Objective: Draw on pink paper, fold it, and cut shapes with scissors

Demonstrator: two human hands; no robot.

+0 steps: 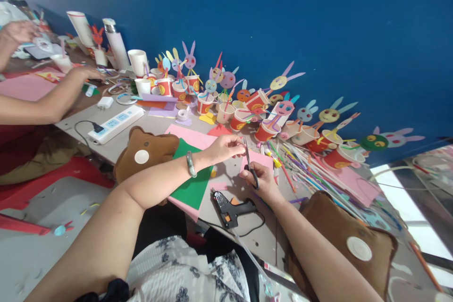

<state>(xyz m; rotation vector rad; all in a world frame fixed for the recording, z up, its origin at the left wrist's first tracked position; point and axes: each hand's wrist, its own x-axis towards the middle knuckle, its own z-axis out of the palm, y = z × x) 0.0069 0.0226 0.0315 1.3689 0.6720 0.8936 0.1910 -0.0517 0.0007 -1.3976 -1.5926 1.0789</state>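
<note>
My right hand point(264, 183) grips a pair of scissors point(247, 155) by its dark handles, with the blades pointing up. Close to the blades is my left hand point(226, 147), its fingertips pinched together; whatever they hold is too small to make out. Below both hands a black glue gun point(230, 210) lies on the table. Green paper point(191, 184) rests over pink paper point(194, 138) under my left forearm. Another pink sheet point(267, 161) sits behind my right hand.
Paper cups point(240, 120) with rabbit-faced figures line the blue wall. Pipe cleaners point(300, 170) lie to the right. Brown cushion-like pouches point(146, 151) flank my arms. A power strip point(116, 124) sits at left, near a co-worker's arm point(38, 104).
</note>
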